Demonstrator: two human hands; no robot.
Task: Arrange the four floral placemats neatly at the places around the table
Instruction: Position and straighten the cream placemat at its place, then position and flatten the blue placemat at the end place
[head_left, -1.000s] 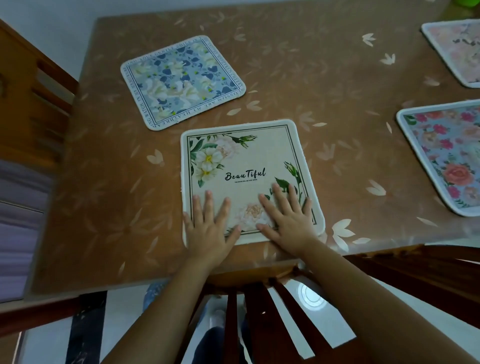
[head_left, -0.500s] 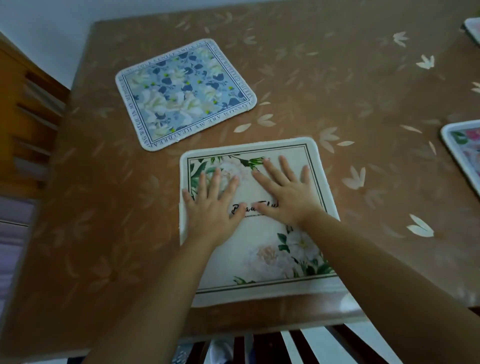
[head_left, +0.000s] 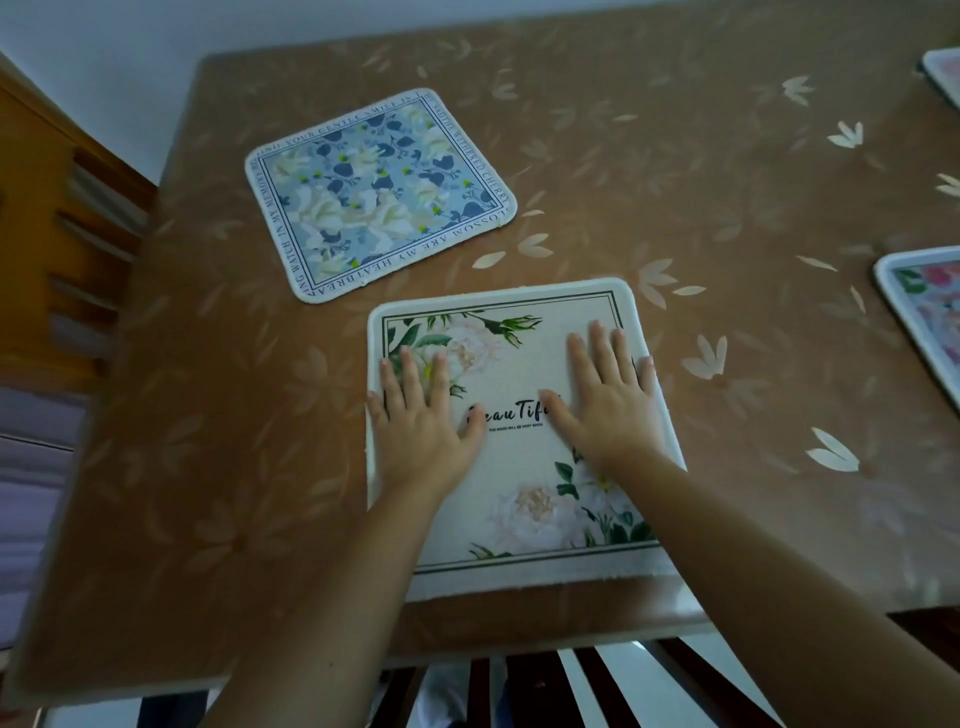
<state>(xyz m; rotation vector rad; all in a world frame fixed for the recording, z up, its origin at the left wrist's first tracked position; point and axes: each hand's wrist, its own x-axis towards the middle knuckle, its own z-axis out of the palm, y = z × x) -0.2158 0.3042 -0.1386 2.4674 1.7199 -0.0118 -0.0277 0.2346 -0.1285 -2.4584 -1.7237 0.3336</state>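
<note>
Four placemats (head_left: 514, 441), two hands (head_left: 426, 415).

Around the cream "Beautiful" placemat (head_left: 519, 364), bare worktop (head_left: 675, 171) lies open left, beyond and right. The blue floral placemat (head_left: 379, 192) sits near its far-left corner; a pink floral placemat (head_left: 924, 312) lies well right.

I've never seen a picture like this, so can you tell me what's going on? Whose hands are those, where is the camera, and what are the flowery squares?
There is no machine here. The camera sits on a person's head and looks down, so you see their own two arms. Their left hand and right hand lie flat and open on a white placemat with flowers and the word "Beautiful". They press on it but hold nothing. It lies on a brown table near the front edge. Further away on the left is a blue flowery placemat, turned crooked. Parts of two more mats, one pink and one barely visible, peek in on the right.
</note>
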